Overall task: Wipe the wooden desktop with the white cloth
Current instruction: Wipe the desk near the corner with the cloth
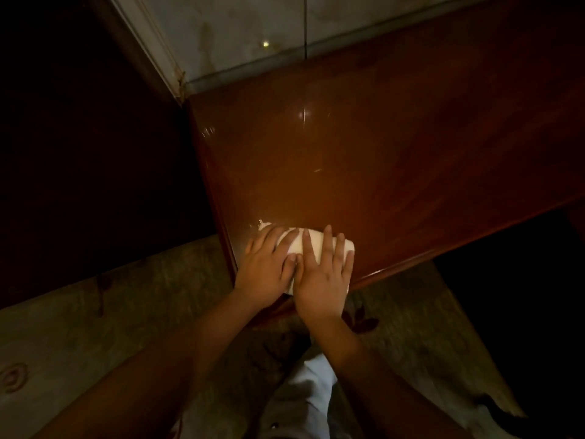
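A glossy reddish-brown wooden desktop (395,147) fills the upper right of the head view. Its near left corner lies just in front of me. On that corner rests a folded white cloth (311,243). My left hand (267,270) presses flat on the cloth's left part, fingers spread. My right hand (323,277) lies flat on its right part, fingers spread, and the two hands touch at the thumbs. Most of the cloth is hidden under my palms.
A pale tiled wall (253,36) stands behind the desk. A dark wooden panel (79,137) rises to the left. A patterned carpet (110,312) covers the floor below. The space under the desk at the right is dark.
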